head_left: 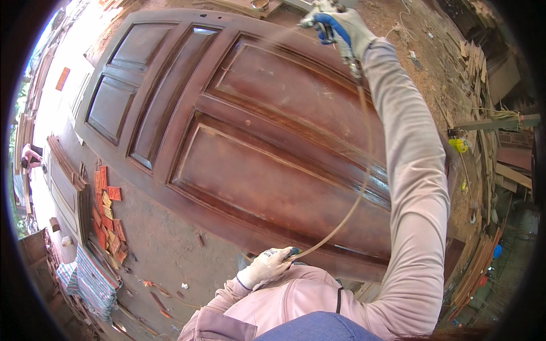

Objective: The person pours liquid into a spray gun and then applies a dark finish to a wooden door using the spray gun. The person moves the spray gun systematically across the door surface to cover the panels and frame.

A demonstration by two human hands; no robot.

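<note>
A large reddish-brown panelled wooden door (284, 170) lies in front of me, its raised panels framed by darker mouldings. At its far right edge my right hand (350, 31), in a white glove with blue on the fingers, is closed around a metal spray gun (327, 17). A pale mist leaves the nozzle toward the left, over the door. From the gun a thin translucent hose (364, 190) curves down across the door to my left hand (267, 266). That gloved hand, close to my body, is wrapped around the hose.
Orange-red and yellow blocks (107, 213) lie scattered on the ground at the left. Near them are a stack of panels (65, 182) and a striped cloth (94, 284). Wooden strips (478, 74) line the right side, with a yellow object (458, 145) nearby. Another person (31, 156) shows at far left.
</note>
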